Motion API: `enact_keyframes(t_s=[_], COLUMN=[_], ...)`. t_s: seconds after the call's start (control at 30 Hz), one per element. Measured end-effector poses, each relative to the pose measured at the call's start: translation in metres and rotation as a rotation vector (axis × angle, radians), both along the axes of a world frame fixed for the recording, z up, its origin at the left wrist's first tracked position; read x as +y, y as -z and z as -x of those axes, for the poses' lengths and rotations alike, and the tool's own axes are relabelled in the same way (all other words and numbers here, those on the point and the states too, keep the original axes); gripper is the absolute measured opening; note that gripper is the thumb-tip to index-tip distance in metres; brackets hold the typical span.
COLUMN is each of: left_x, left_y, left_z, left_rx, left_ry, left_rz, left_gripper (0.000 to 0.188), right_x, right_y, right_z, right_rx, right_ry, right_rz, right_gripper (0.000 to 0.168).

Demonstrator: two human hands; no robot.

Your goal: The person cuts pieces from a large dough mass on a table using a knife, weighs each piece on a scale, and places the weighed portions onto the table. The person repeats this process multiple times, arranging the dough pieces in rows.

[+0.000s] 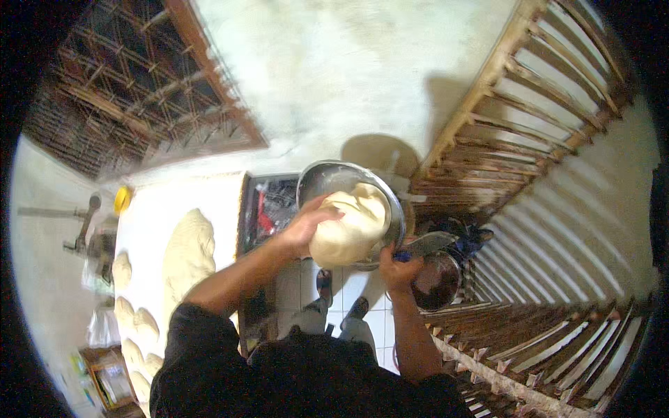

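Observation:
A big smooth lump of dough (347, 230) lies at the mouth of a tilted metal bowl (326, 175), partly over its near rim. My left hand (311, 222) grips the dough from its left side, the thumb on top. My right hand (400, 266) is at the bowl's lower right rim and is closed around a blue-handled tool whose broad, flat blade (431, 241) points to the right. To the left, a long mass of dough (191, 251) rests on a white work table (141, 214), with several small dough pieces (145, 324) along its far left side.
A yellow round object (122, 199) stands at the table's back left corner. Slatted wooden racks (522, 125) rise on the right, with another at lower right (502, 366). A dark round container (436, 282) is beside my right hand. Tiled floor (379, 324) shows around my feet.

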State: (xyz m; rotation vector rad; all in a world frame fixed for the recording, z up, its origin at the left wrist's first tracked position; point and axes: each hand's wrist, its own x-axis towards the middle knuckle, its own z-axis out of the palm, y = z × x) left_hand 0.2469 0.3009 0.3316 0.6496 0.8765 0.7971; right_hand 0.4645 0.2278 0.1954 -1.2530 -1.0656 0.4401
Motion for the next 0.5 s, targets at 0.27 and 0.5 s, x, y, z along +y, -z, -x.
enact_keyframes(t_s=[0.27, 0.5], left_x=[-0.183, -0.271], left_y=[-0.039, 0.001], left_z=[0.125, 0.336], left_rx=[-0.463, 0.317], left_ry=[-0.525, -1.145], left_rz=[0.152, -0.200], left_gripper=[0.058, 0.044], right_x=[-0.024, -0.081], right_y=[-0.013, 0.022], right_z=[0.092, 0.036], right_rx=[0.007, -0.297], right_ry=[-0.073, 0.159], right_rz=[0.534, 0.536], right_gripper=[0.033, 0.071])
